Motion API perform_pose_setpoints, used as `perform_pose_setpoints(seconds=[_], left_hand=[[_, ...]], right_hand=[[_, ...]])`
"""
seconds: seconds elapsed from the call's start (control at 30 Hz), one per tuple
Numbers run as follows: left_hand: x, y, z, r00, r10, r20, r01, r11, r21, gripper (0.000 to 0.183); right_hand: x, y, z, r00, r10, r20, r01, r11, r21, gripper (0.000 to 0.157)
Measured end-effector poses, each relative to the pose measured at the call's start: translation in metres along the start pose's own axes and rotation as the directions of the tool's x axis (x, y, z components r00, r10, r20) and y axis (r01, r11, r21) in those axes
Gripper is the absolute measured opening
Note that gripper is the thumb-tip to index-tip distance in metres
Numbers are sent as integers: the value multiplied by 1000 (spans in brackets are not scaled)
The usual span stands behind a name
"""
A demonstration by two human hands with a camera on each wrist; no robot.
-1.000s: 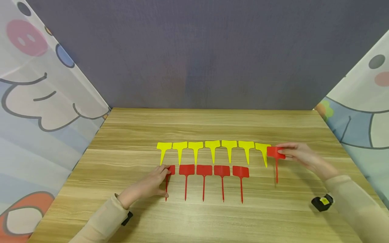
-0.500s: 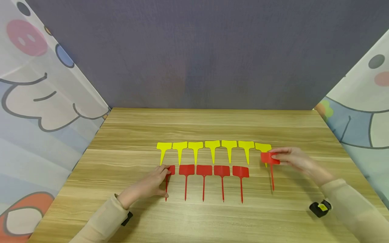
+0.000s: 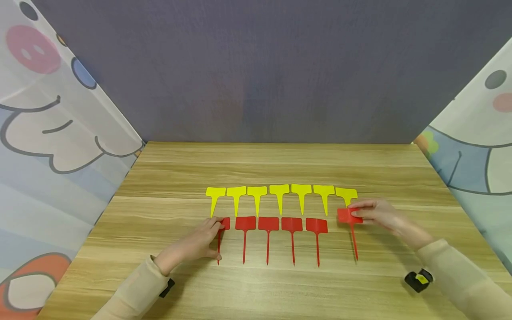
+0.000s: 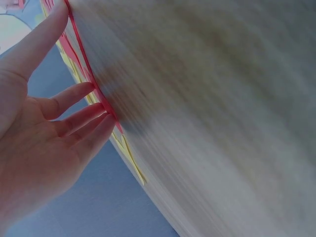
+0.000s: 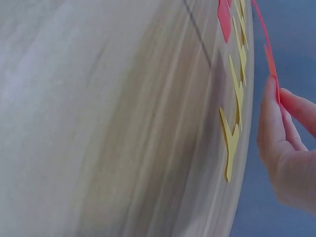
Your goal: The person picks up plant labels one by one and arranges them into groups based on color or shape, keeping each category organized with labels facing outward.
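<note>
In the head view my right hand [image 3: 378,215] pinches a red plant label [image 3: 346,215] by the right end of its plate, its thin stem slanting toward the front. The right wrist view shows the held label [image 5: 270,61] raised off the table between thumb and fingertips. My left hand [image 3: 196,242] rests over the leftmost red plant label [image 3: 226,223], fingertips on its plate and thumb by the stem's tip. The left wrist view shows these fingers [image 4: 79,121] fairly straight against it. Several more red labels [image 3: 268,224] lie in a row between the hands.
Behind the red row lies a row of several yellow T-shaped plant labels [image 3: 257,191]; the rightmost yellow label [image 3: 346,194] is partly hidden by the held one. A grey partition [image 3: 272,71] stands along the back of the wooden table [image 3: 280,164], with cartoon-printed curtains [image 3: 60,146] at both sides.
My right hand has moved left and toward the front with the red plant label, from beside the rightmost yellow label to in front of it. The left hand has stayed still.
</note>
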State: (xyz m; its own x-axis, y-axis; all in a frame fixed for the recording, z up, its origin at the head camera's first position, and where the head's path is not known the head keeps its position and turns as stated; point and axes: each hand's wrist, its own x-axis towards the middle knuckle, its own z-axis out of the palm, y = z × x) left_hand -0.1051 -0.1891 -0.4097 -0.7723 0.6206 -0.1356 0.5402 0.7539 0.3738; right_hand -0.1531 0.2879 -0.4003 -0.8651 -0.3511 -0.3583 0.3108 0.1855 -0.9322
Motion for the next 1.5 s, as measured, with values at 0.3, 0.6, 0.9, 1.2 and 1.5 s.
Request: perform_pose_setpoints(seconds=[0.3,0.6,0.9,1.2,1.5], left_hand=[[0,0,0,1000,-16,7,16,1000,-8,67],[0,0,0,1000,-9,6,9,1000,-3,67],[1,0,-1,1000,-10,3,10,1000,2,67],[0,0,-1,1000,-10,3,10,1000,8,67],[0,0,0,1000,-14,9,14,1000,3,67]], right_hand=[[1,2,9,1000,13,-23,-15,998,-62,37],[1,3,17,998,44,-44,-50,988,-143,43],[1,4,24,996,57,-63,-66,986,-154,44],[2,7,28,995,51,-86,-67,978,-196,42],[4,11,34,989,-7,-148,-53,916,-398,33]])
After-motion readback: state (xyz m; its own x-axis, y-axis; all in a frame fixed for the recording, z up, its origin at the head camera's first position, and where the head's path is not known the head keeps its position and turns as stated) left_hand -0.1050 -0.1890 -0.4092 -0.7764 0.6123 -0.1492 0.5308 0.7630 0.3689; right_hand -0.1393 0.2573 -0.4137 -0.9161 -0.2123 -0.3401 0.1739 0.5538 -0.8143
